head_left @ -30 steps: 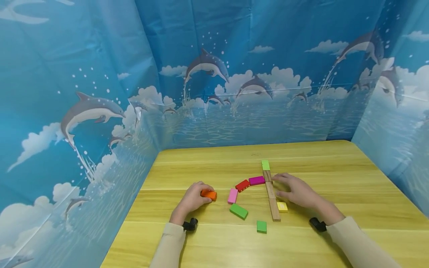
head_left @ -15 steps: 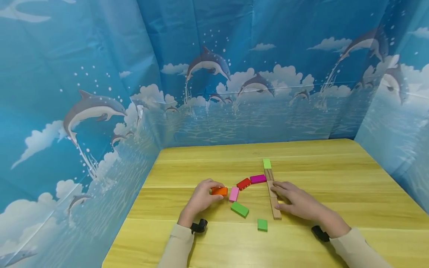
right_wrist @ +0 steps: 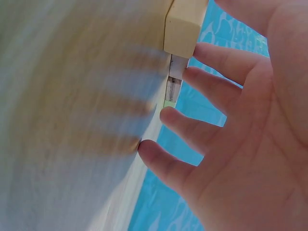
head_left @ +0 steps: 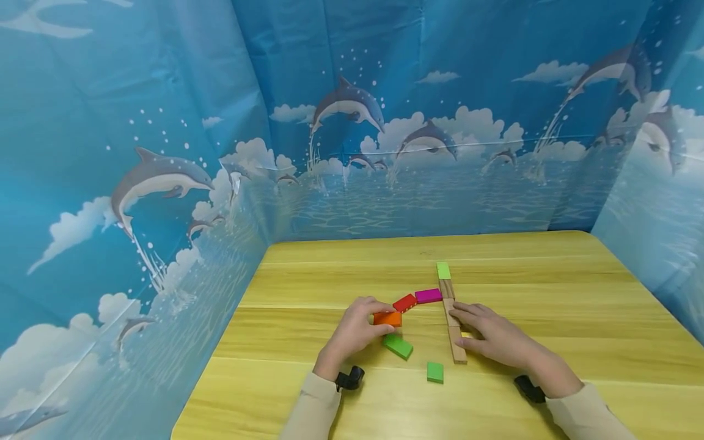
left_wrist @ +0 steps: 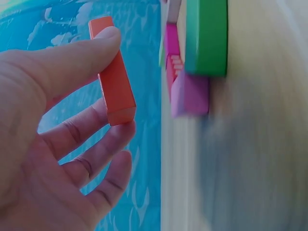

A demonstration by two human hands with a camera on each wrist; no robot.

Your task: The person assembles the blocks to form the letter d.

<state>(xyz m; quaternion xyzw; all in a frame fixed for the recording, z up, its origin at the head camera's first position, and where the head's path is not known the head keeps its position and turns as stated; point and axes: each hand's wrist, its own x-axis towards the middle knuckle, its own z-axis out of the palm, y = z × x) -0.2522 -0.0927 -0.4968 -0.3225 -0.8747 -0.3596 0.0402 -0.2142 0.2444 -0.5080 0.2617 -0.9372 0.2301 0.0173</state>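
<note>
My left hand (head_left: 357,330) pinches an orange block (head_left: 388,319) between thumb and fingertips. The left wrist view shows this orange block (left_wrist: 115,82) raised off the table, near a pink block (left_wrist: 190,94) that the head view hides. Close by lie a red block (head_left: 405,302), a magenta block (head_left: 428,296) and a green block (head_left: 398,346). The right hand (head_left: 497,336), fingers spread, rests its fingertips at the right side of a row of plain wooden blocks (head_left: 457,345). Beneath that hand only a sliver of a yellow block (head_left: 466,335) shows.
A lime green block (head_left: 443,270) ends the wooden row at the far side. Nearer me lies a small green block (head_left: 435,372). The wood-grain table (head_left: 308,269) meets a blue curtain (head_left: 341,201) with dolphins behind and at both sides.
My left hand has carried the orange block rightward to above the pink block, which is now covered in the head view. My right hand has come down and inward onto the wooden row, covering most of the yellow block.
</note>
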